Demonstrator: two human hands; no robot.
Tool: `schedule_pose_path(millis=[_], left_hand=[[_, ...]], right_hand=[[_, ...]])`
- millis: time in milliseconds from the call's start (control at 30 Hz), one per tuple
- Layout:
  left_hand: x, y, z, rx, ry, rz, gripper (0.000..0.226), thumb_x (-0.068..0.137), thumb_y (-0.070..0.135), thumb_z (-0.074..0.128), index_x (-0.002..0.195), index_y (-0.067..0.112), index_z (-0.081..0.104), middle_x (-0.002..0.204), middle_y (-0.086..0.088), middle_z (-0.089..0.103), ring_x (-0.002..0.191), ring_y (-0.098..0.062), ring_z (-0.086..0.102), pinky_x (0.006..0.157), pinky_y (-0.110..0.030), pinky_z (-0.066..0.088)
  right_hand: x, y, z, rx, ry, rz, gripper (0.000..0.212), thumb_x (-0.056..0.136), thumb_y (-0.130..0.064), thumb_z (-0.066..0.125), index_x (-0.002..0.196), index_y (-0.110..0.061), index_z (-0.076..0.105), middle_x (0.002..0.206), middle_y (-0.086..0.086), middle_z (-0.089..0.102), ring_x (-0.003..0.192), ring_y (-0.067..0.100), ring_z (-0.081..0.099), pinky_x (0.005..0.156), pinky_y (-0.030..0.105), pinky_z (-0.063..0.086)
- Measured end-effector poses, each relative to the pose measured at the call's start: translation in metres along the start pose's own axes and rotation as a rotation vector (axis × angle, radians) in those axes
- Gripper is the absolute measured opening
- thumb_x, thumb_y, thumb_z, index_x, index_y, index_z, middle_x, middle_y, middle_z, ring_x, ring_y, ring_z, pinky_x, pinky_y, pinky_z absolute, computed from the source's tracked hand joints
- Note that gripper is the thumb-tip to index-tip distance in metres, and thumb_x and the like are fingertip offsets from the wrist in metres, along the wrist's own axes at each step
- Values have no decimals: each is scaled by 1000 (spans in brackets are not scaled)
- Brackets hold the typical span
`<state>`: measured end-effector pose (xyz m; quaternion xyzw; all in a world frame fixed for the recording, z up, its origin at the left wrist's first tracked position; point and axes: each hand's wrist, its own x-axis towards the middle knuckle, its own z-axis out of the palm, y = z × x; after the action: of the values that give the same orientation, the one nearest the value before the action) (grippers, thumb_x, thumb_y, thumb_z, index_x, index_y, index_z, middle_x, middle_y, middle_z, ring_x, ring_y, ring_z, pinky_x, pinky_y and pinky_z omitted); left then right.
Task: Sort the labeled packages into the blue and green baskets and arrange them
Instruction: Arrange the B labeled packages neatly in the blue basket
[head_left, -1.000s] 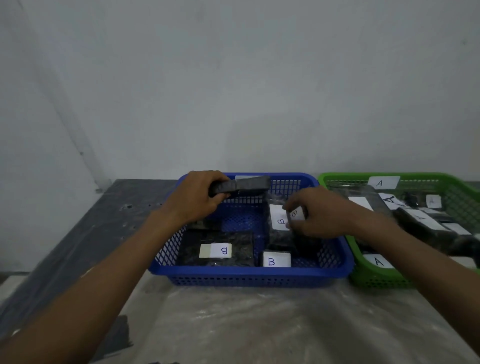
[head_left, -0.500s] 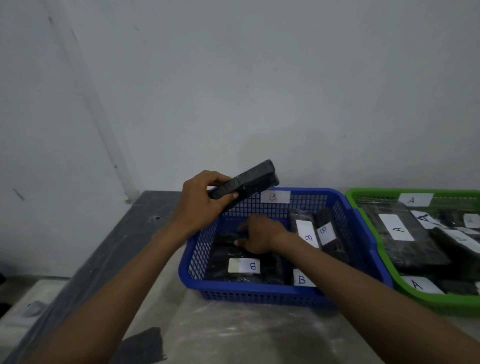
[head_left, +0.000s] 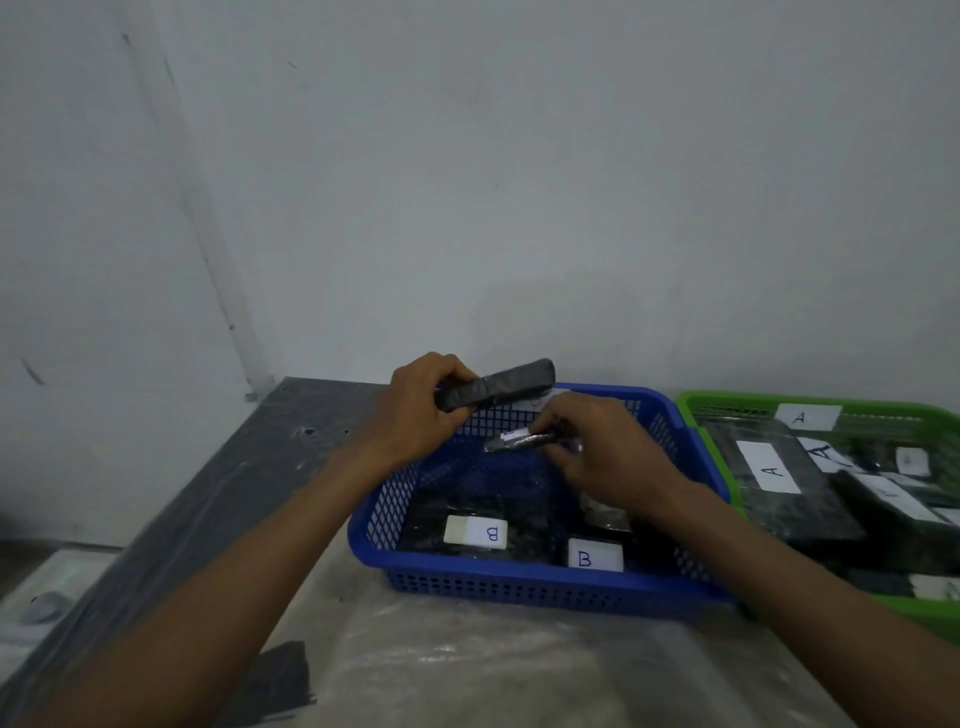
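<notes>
Your left hand (head_left: 421, 410) gripped a stiff, light-looking dark package (head_left: 496, 391) by its end, while your right hand (head_left: 597, 452) pinched a smaller package (head_left: 522, 441) over the blue basket (head_left: 519, 584) at 12 o'clock.

Two baskets stand side by side: one blue basket (head_left: 519, 590) and, right of it, one green basket (head_left: 691, 410). Two dark packages are held above the blue basket (others inside are too jumbled to count)

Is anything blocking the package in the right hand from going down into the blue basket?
Nothing visible. The right hand pinches a small package above the blue basket; bare floor lies directly beneath it.
</notes>
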<state>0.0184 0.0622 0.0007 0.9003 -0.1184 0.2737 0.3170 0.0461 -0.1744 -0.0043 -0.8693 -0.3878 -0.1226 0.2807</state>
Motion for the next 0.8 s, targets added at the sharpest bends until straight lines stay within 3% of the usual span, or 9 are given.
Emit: schedule_pose_path(millis=[133, 300, 367, 467, 533, 633, 733, 800], left_hand=[[-6, 1, 11, 66, -117, -2, 26, 71, -5, 72, 92, 8, 66, 92, -5, 61, 84, -19, 57, 71, -24, 43], [-15, 5, 24, 233, -331, -53, 28, 73, 0, 75, 88, 16, 58, 98, 0, 56, 91, -19, 57, 77, -29, 47], [-19, 6, 27, 243, -372, -103, 31, 70, 9, 81, 82, 19, 55, 94, 3, 55, 87, -16, 55, 69, -24, 43], [-22, 8, 30, 244, -427, -192, 35, 64, 17, 87, 76, 21, 54, 89, 6, 54, 83, -13, 53, 66, -22, 39], [-21, 12, 31, 251, -471, -228, 28, 68, 17, 85, 74, 21, 58, 89, 5, 57, 85, -13, 58, 68, -23, 43], [-22, 15, 34, 266, -486, -259, 17, 74, 16, 81, 79, 14, 65, 89, 4, 63, 87, -15, 62, 73, -27, 50], [-22, 15, 36, 290, -495, -290, 16, 78, 17, 78, 89, 13, 69, 99, -1, 66, 92, -16, 62, 84, -34, 54], [-22, 15, 34, 300, -520, -291, 16, 82, 21, 74, 96, 15, 70, 106, -1, 66, 97, -15, 62, 88, -35, 53]], right_hand=[[-24, 4, -27, -86, 125, -158, 16, 80, -8, 73, 88, -18, 63, 97, -6, 63, 84, 12, 60, 69, 23, 50], [-39, 0, -39, -172, 204, -240, 11, 78, -8, 72, 84, -14, 65, 98, -2, 64, 80, 14, 60, 64, 20, 48], [-45, -1, -42, -172, 222, -238, 12, 77, -7, 73, 82, -14, 66, 96, -1, 64, 78, 13, 59, 64, 16, 44], [-52, -2, -47, -189, 230, -201, 14, 76, -5, 73, 82, -14, 65, 97, -2, 63, 75, 13, 58, 58, 23, 48], [-56, -1, -50, -187, 255, -158, 15, 76, -5, 74, 81, -15, 65, 96, -4, 62, 71, 11, 56, 55, 24, 47], [-60, -1, -51, -150, 292, -92, 16, 74, -6, 76, 79, -15, 64, 92, -6, 60, 70, 7, 54, 56, 15, 43], [-62, -1, -47, -139, 293, -60, 17, 74, -8, 77, 77, -17, 63, 88, -8, 58, 66, 2, 53, 56, 10, 40], [-60, 1, -43, -134, 288, -31, 17, 74, -9, 76, 75, -18, 62, 86, -10, 57, 63, 4, 54, 54, 13, 43]])
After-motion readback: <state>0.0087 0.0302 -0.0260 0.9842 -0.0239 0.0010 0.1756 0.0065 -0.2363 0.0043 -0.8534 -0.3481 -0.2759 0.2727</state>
